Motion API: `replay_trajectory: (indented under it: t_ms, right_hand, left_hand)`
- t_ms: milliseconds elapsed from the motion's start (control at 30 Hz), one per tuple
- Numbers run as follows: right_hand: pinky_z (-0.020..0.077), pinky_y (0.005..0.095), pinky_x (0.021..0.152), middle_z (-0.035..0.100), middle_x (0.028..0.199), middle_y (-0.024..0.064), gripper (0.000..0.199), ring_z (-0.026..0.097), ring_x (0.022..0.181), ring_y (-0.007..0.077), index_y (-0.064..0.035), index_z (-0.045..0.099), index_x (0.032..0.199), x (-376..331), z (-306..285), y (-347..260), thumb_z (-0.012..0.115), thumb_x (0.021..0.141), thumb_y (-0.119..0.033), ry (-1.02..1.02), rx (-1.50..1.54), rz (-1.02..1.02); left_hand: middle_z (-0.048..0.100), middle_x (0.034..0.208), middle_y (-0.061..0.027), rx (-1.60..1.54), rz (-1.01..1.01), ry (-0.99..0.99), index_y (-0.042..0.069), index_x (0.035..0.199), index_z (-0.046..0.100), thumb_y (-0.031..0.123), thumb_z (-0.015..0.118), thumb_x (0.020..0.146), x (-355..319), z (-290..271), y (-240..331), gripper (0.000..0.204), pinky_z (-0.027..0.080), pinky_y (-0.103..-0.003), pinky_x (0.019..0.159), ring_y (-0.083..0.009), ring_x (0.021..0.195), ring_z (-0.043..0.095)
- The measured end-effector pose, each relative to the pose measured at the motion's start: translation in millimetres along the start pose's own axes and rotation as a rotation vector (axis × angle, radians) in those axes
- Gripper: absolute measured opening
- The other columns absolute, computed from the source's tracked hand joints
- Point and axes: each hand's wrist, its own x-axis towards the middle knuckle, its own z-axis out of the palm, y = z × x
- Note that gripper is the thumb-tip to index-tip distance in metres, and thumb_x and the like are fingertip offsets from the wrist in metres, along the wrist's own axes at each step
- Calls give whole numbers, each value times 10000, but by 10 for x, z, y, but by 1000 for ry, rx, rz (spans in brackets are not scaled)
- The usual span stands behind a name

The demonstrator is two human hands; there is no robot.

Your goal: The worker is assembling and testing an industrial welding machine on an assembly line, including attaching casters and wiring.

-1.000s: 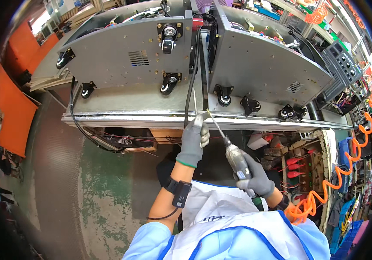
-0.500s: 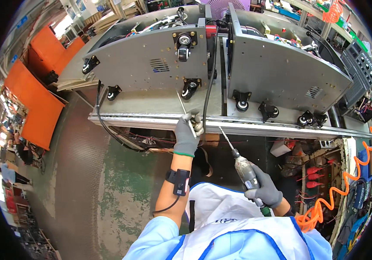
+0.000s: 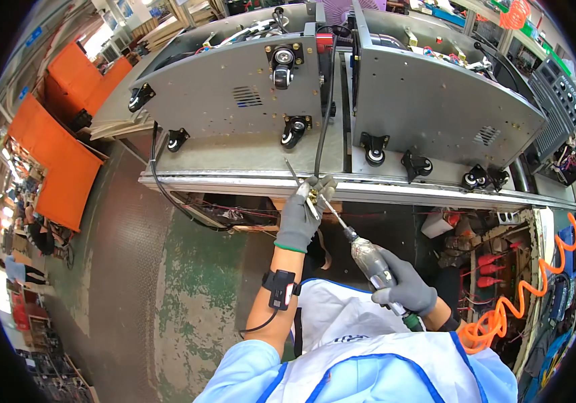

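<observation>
My left hand [image 3: 298,220], gloved in grey, is closed around a thin metal rod [image 3: 292,170] that sticks out past the fingers. Small brass-coloured pieces [image 3: 313,195], apparently screws, show among its fingertips. In my gloved right hand [image 3: 406,285] is an air screwdriver [image 3: 371,262], its long bit [image 3: 335,215] reaching up to the left fingertips. Whether the bit touches a piece there, I cannot tell. Beyond my hands, a grey metal cabinet [image 3: 200,111] lies on its side with black casters [image 3: 294,131] on the panel facing me. A second grey cabinet [image 3: 435,114] lies to its right.
The workbench [image 3: 247,158] has a metal front edge just past my hands. A black cable [image 3: 326,121] hangs between the cabinets. An orange coiled hose [image 3: 516,299] runs along the right. Red-handled tools [image 3: 489,270] sit on the lower right shelf. Orange panels [image 3: 53,161] stand left.
The screwdriver has moved up and left, bringing its bit to the left fingertips. My left hand has shifted slightly right and turned, still holding the rod.
</observation>
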Motion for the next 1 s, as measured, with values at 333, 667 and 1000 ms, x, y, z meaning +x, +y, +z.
replay_trajectory:
  t_ms: [333,667,1000]
  right_hand:
    - [448,235,525,530,805,62,879,527,618,108,-17,304,1342,-30,38,-59,695,564,-141,-30,202,126]
    - [446,243,502,531,770,72,899,530,584,122,-6,295,1340,-119,87,-118,715,558,-144,-17,316,121]
    - [442,240,520,526,785,66,894,517,603,112,-2,295,1340,-182,76,-48,713,560,-135,-16,320,135]
  left_hand:
    - [494,1175,-275,126,-46,-206,-28,1083,471,152,461,909,-116,-58,-61,250,488,-422,911,-372,1085,528]
    - [500,1167,-267,-15,-40,-208,-28,1094,489,142,475,906,-209,-68,-137,253,510,-410,882,-352,1063,544]
    - [549,814,-85,155,-51,-56,-17,950,547,90,484,896,-200,-98,-206,135,396,-211,489,-115,607,456]
